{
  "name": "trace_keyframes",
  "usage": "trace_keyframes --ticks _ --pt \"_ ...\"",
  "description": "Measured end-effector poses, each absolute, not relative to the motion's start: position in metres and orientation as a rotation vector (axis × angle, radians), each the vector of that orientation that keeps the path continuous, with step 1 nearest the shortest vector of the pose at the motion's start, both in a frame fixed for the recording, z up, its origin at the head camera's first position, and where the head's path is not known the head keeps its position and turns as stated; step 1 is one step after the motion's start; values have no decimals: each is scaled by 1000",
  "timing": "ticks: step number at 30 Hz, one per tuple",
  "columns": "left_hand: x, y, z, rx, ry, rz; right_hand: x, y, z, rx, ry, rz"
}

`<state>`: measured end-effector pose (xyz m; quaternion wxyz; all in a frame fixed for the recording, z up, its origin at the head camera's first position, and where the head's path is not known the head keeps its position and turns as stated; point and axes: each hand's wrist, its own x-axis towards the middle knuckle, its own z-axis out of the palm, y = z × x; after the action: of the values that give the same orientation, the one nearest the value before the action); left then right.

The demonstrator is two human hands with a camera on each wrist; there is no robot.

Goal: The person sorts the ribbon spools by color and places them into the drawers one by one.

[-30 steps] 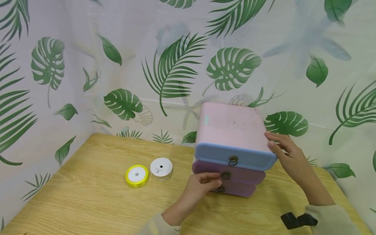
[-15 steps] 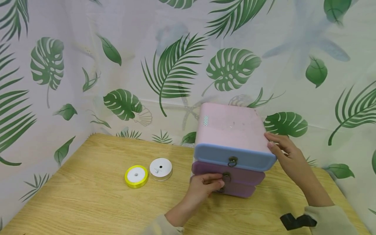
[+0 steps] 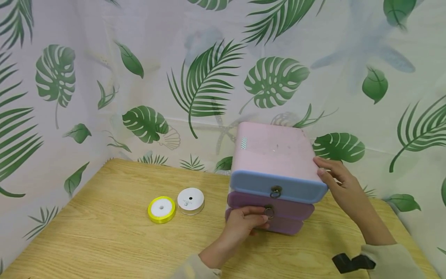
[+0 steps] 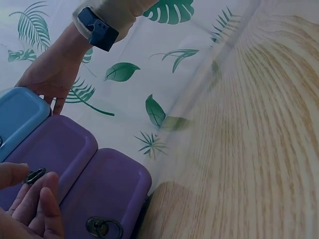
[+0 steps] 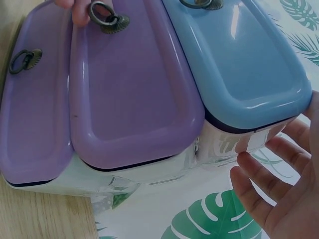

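Smooth, glossy plastic for the drawer fronts, dull metal for the ring pulls, wood-grained tabletop.

A pale printed sheet covers the walls across the upper part of the head view, turning at a corner toward the left of the frame. Green palm fronds and a monstera leaf stand out near the centre, with a fainter blue-grey starfish at upper right and an outlined scallop shell left of centre. Below spreads a light wood-grain tabletop, its far edge against the sheet, its side edges slanting toward the lower corners. Soft light leaves the left side lilac-tinted and the right creamier.
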<state>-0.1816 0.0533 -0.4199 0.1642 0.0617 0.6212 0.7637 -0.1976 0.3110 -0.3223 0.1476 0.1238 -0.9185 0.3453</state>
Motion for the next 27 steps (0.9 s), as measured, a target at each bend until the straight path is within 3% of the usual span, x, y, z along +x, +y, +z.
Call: trace_keyframes --ticks 27 --pt "-179 64 -422 76 1722 2255 -198 311 -322 351 -2636 1010"
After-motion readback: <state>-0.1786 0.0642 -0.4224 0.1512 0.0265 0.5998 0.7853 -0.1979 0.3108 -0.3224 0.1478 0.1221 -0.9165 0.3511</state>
